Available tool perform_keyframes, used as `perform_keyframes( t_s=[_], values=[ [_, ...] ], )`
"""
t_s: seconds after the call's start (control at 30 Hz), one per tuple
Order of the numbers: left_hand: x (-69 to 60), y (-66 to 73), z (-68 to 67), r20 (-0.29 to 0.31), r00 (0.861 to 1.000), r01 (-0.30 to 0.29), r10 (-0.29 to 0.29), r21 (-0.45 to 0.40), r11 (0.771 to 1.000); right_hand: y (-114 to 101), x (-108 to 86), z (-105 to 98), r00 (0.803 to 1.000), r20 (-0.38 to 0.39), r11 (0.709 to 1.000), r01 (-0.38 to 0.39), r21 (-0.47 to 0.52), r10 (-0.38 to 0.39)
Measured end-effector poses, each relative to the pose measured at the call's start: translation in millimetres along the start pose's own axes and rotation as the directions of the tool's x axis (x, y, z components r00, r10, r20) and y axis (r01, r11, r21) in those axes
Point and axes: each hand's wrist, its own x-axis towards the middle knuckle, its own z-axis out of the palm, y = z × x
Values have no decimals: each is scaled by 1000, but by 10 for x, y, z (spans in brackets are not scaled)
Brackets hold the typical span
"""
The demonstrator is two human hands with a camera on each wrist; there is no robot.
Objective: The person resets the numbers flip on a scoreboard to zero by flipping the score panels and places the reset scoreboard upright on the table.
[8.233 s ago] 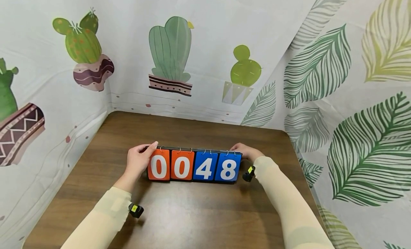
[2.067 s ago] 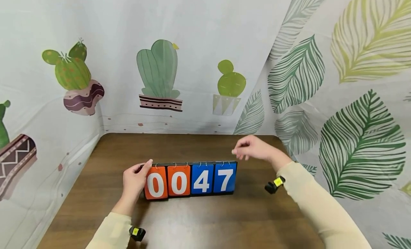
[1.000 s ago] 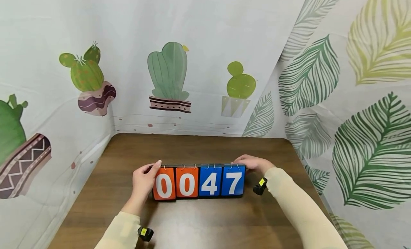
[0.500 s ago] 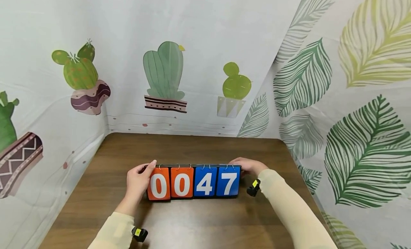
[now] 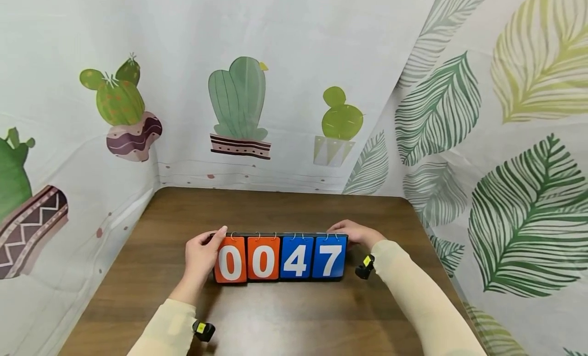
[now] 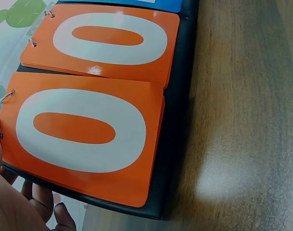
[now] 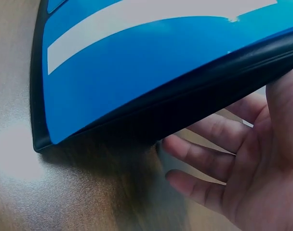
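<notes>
A flip scoreboard (image 5: 280, 257) stands on the table with orange 0 and 0 cards and blue 4 and 7 cards on rings along its top edge. My left hand (image 5: 200, 255) grips its left end, thumb at the front upper corner and fingers behind. The left wrist view shows the two orange cards (image 6: 84, 130) close up, with part of that hand at lower left. At the right end, my right hand (image 5: 358, 234) reaches behind the upper corner. In the right wrist view its fingers (image 7: 204, 159) bend loosely behind the board; the thumb and index tips are hidden.
The brown wooden table (image 5: 275, 320) extends around the scoreboard. A white cloth with printed cacti (image 5: 239, 101) hangs behind it, and a leaf-printed cloth (image 5: 528, 218) hangs on the right. Small black cameras (image 5: 203, 330) sit on both wrists.
The last blue card went from 8 to 7. The right hand, raised above the right corner about two seconds ago, has come down behind it. The left hand keeps its grip.
</notes>
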Motion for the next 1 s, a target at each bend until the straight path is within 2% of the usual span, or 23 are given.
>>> perform_keyframes(
  t_s=[0.23, 0.5, 0.7, 0.9, 1.0],
  values=[
    [-7, -15, -30, 18, 1000, 14, -14, 15, 1000, 28, 9, 48, 998, 44, 995, -46, 87, 43],
    [-11, 5, 7, 30, 999, 15, -16, 15, 1000, 32, 24, 19, 1000, -12, 1000, -7, -22, 7],
    [37, 17, -61, 20, 1000, 15, -15, 10, 1000, -40, 113, 59, 999, -46, 999, 13, -34, -15],
    [-5, -32, -7, 2, 1000, 1, -1, -26, 1000, 37, 113, 86, 993, -96, 997, 58, -50, -63],
    [3, -1, 17, -12, 1000, -10, 10, -31, 999, 48, 132, 47, 989, -105, 993, 92, -74, -99]
  ],
)
